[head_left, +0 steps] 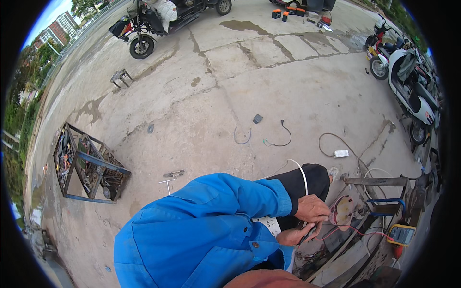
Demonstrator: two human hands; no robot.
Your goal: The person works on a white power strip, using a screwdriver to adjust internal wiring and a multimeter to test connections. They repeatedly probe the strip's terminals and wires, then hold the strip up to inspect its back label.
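My left hand (pixel 313 209) reaches across in a blue sleeve, its fingers bent and closed near red wires (pixel 355 230). Just below it, my right hand (pixel 295 234) is wrapped around a small dark object (pixel 307 232), too small and covered to name. The two hands almost touch. Partly tucked under my jacket is a white panel with dark slots (pixel 270 224), like a power strip. A white cable (pixel 304 176) arches over my dark-clothed knee. Right of the hands lies a round, pale and reddish part (pixel 343 210). The wires run toward a yellow-framed meter (pixel 402 235).
A metal frame (pixel 377 182) stands close on the right, beside parked scooters (pixel 413 91). On the concrete lie a white cylinder (pixel 341 153) with a cable, a black lead (pixel 283 141), and a T-handle tool (pixel 167 182). A tool-filled metal rack (pixel 91 157) stands left; a small stool (pixel 121 77) is farther off.
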